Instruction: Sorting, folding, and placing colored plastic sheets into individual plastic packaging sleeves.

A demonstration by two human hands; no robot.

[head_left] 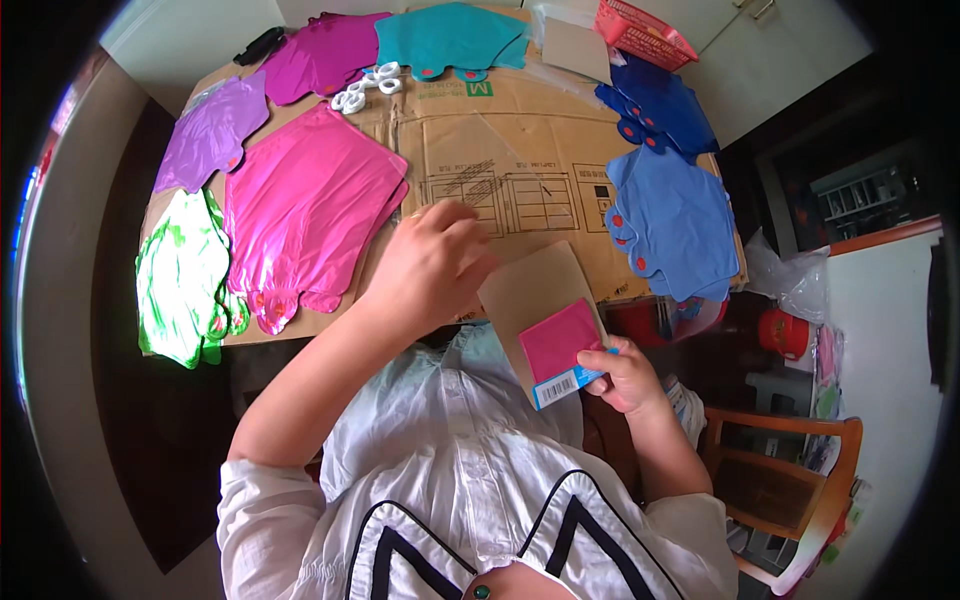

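Observation:
My right hand (625, 375) grips the lower right corner of a greyish-tan cardboard sheet (520, 285), its thumb on top. Flat on this card lies a folded bright pink foil piece (558, 340). Along the card's lower edge runs a blue and white label strip (563, 386) with a barcode. My left hand (435, 260) hovers above the table's near edge, left of the card. Its fingers are loosely bent and somewhat apart, with nothing visible in them. Beside it on the table is a large stack of flat pink foil balloons (310, 200).
Brown cardboard (520, 130) covers the table. Around its rim lie green-white (185, 275), purple (215, 130), magenta (325, 55), teal (450, 38), dark blue (670, 100) and light blue (675, 220) foil balloons. White rings (365, 88), a red basket (645, 32) and a wooden chair (785, 480) are around.

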